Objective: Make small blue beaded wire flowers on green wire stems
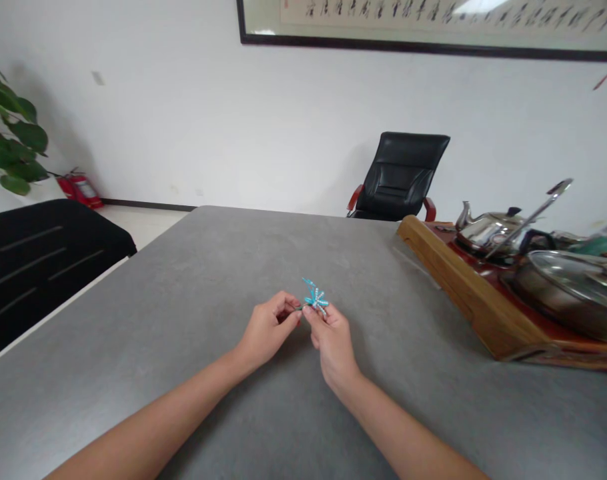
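Note:
Above the middle of the grey table, both my hands meet at a small blue and white beaded flower. My right hand pinches it just below its petals, thumb and forefinger closed. One blue strand sticks up past the petals toward the back. My left hand is closed in a pinch on a thin greenish stem that comes out of the flower's left side. The fingertips of the two hands nearly touch. The stem's far end is hidden in my left fingers.
A wooden tea tray stands on the grey table at the right, bearing a steel kettle and a lidded pan. Black chairs stand behind the table and at the left. A red fire extinguisher is by the wall.

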`<state>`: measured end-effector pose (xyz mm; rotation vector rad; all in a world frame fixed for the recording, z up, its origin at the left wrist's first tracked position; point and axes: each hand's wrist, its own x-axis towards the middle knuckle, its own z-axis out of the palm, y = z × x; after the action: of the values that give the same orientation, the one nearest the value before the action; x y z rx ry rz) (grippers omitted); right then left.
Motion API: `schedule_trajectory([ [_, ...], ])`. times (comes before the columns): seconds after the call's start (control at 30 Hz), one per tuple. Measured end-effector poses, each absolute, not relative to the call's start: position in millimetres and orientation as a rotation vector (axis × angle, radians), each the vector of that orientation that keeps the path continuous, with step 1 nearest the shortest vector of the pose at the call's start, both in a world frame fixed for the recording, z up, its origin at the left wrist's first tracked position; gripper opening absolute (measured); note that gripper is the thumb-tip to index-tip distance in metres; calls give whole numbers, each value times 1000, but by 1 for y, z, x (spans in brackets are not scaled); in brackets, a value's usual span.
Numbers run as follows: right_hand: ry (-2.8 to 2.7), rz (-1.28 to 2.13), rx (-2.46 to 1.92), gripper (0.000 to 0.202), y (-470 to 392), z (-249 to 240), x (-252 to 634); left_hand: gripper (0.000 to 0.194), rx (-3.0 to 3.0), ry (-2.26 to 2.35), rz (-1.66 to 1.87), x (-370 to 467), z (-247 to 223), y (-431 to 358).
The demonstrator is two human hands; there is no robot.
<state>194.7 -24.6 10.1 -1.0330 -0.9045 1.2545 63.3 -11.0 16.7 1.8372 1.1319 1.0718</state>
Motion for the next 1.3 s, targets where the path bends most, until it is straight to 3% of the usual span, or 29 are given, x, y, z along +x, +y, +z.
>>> schedule_trajectory([
  [0.27,-803,1295,-1039,28,-16,4,202,12,2109,1401,1043,57,7,-15],
  [1.3,-793,1367,-1029,31,-17,1,205,14,2188,1330,1051,57,8,-13],
])
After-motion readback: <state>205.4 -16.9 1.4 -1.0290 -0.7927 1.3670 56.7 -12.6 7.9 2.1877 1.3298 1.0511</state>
